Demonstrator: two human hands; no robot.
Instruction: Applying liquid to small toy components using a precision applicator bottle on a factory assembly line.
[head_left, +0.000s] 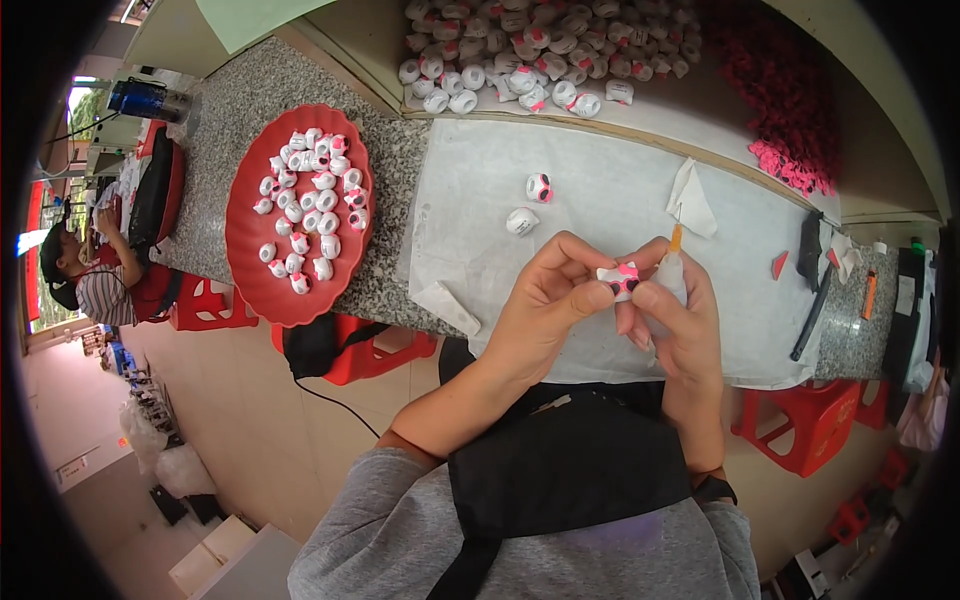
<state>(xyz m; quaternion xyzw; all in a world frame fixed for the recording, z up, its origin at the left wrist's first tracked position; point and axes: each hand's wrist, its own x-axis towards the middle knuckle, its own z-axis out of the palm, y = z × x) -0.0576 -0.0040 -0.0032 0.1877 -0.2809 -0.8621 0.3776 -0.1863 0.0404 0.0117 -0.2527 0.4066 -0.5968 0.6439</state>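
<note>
Between both hands, above the white sheet, is a small white figurine head point(617, 281) with a pink bow and dark, pink-rimmed glasses. My left hand point(545, 300) pinches it between thumb and fingers. My right hand point(695, 315) steadies its other side with the thumb while gripping a translucent squeeze bottle point(669, 276). An orange needle tip point(677, 238) points away from me at the bottle's top. Beyond my hands, two more pieces lie on the sheet: a white head with pink and dark trim point(539, 188) and a plain white head point(521, 221).
A red scalloped tray point(246, 220) at left carries several white heads. A shelf behind holds piled white heads point(560, 45) and pink parts point(790, 165). Crumpled tissue point(690, 200), folded paper point(446, 306) and a dark stick point(810, 318) lie nearby. Another person point(105, 280) sits far left.
</note>
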